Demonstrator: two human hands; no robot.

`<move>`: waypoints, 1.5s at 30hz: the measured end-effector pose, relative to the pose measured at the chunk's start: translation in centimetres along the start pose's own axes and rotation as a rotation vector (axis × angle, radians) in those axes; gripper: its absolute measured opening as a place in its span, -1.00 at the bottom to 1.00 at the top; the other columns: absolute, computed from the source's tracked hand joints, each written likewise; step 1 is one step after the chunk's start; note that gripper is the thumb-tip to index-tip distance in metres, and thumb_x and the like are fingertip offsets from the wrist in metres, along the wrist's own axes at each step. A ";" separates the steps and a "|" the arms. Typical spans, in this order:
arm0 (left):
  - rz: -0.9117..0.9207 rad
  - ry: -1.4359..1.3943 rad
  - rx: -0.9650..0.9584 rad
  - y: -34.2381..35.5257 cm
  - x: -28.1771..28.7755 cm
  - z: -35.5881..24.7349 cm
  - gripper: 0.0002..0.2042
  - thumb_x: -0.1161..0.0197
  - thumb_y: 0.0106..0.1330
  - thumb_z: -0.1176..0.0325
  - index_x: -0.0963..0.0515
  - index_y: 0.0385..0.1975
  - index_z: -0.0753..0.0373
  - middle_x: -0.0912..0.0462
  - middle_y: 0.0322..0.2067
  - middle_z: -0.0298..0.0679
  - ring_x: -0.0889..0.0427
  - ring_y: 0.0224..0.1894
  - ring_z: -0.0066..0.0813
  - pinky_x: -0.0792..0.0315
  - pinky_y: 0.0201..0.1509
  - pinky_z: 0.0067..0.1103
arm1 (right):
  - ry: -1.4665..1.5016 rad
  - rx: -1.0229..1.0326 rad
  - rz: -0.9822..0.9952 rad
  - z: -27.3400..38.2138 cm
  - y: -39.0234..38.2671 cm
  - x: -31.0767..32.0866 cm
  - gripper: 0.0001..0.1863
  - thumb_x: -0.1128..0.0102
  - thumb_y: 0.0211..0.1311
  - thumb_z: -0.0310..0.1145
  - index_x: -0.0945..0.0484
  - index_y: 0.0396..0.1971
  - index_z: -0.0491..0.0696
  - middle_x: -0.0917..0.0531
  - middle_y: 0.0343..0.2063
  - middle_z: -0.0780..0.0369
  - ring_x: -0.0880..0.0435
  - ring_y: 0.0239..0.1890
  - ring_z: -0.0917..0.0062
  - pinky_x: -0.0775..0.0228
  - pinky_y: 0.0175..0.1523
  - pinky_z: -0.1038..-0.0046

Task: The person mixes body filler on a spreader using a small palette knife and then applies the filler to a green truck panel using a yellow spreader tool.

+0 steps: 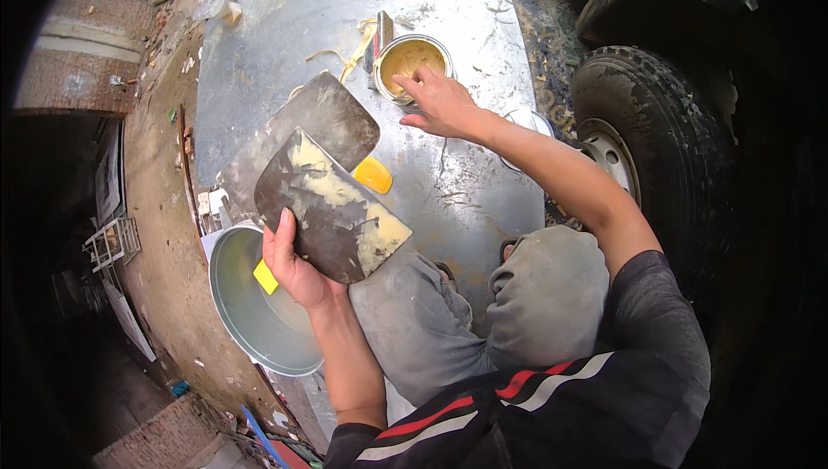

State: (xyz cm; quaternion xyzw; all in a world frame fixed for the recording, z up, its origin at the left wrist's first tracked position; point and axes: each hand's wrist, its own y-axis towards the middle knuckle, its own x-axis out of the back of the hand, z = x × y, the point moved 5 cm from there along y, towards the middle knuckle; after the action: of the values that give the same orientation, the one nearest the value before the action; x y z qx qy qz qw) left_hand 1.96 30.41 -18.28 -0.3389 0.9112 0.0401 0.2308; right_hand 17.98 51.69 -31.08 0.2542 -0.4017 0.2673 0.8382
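Observation:
My left hand (297,266) grips a dark flat board (319,219) by its lower left edge, thumb on top. Pale yellow paste is smeared over the board's face. Farther right, my right hand (435,102) is at the open can (448,63), its fingers apart over the near rim and the tan paste inside. I see nothing held in it, though some fingertips are hard to make out. Behind the held board, a second dark board (336,115) lies on the metal sheet, a yellow-orange plastic piece (373,175) beside it.
A round basin (233,331) of cloudy water with a yellow block (265,276) stands at the left. The metal sheet (285,29) carries yellow strips (355,59) and a narrow block (385,31) beside the can. A round lid (528,128) and large tire (655,124) are right.

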 end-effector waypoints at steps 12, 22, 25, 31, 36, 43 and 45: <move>0.071 -0.251 0.029 2.3 4.0 -0.6 -0.71 0.05 0.48 0.38 -0.42 0.10 0.35 -0.59 0.02 -0.16 -0.60 0.03 -0.34 -0.47 0.15 -0.41 | 0.077 -0.240 -0.201 -8.1 4.3 -1.9 -0.67 -0.06 0.31 -0.19 -0.61 -0.44 -0.16 -0.65 -0.49 -0.04 -0.64 -0.38 0.01 -0.47 -0.20 0.09; 0.002 -0.178 -0.073 3.0 3.8 0.8 -0.74 0.03 0.49 0.34 -0.48 0.03 0.32 -0.63 -0.02 -0.16 -0.64 -0.01 -0.31 -0.53 0.10 -0.36 | 0.679 -0.732 -0.506 -12.7 1.7 -2.4 -0.66 -0.12 0.34 -0.23 -0.59 -0.48 -0.22 -0.65 -0.63 0.18 -0.63 -0.60 0.57 -0.52 -0.48 0.46; -0.015 -0.098 -0.149 3.2 3.7 0.5 -0.73 0.01 0.49 0.32 -0.47 0.03 0.32 -0.63 -0.02 -0.16 -0.64 -0.01 -0.31 -0.54 0.08 -0.37 | 0.830 -0.699 -0.595 -12.7 1.7 -1.1 -0.68 -0.14 0.35 -0.25 -0.58 -0.45 -0.23 -0.66 -0.59 0.20 -0.62 -0.61 0.62 -0.53 -0.51 0.53; -0.041 -0.121 -0.118 4.1 3.3 1.2 -0.71 0.01 0.49 0.29 -0.47 0.05 0.32 -0.62 -0.01 -0.16 -0.63 0.00 -0.30 -0.53 0.10 -0.35 | 0.838 -0.722 -0.631 -13.1 0.5 2.0 -0.70 -0.16 0.32 -0.26 -0.60 -0.38 -0.24 -0.65 -0.59 0.16 -0.63 -0.61 0.60 -0.52 -0.50 0.49; -0.049 -0.245 0.044 4.9 3.1 2.8 -0.74 0.01 0.49 0.30 -0.48 0.02 0.29 -0.61 -0.02 -0.19 -0.64 -0.02 -0.35 -0.52 0.07 -0.39 | 0.288 0.025 -0.427 -6.6 2.4 1.6 -0.82 -0.19 0.25 -0.33 -0.64 -0.35 -0.14 -0.65 -0.47 0.07 -0.66 -0.41 0.23 -0.48 -0.24 0.27; -0.033 -0.283 0.090 4.8 3.9 2.7 -0.69 0.03 0.50 0.26 -0.46 0.07 0.29 -0.60 0.03 -0.19 -0.61 0.03 -0.30 -0.48 0.14 -0.35 | 0.317 -0.253 -0.168 -8.3 3.5 -2.3 -0.69 -0.14 0.25 -0.23 -0.60 -0.49 -0.20 -0.59 -0.58 -0.03 -0.61 -0.43 0.04 -0.44 -0.28 0.17; -0.023 -0.311 0.098 4.9 4.2 2.9 -0.68 0.04 0.50 0.25 -0.46 0.09 0.30 -0.60 0.04 -0.19 -0.60 0.04 -0.28 -0.47 0.15 -0.33 | 0.332 -0.366 -0.267 -8.9 2.9 -2.9 -0.65 -0.15 0.24 -0.20 -0.57 -0.54 -0.22 -0.58 -0.60 -0.06 -0.60 -0.46 0.02 -0.43 -0.30 0.16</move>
State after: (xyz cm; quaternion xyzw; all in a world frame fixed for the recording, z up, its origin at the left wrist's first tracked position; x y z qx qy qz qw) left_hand -2.83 32.33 -23.13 -0.3273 0.8614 0.0452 0.3858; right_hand 19.33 58.78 -37.70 0.1018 -0.2633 0.1153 0.9524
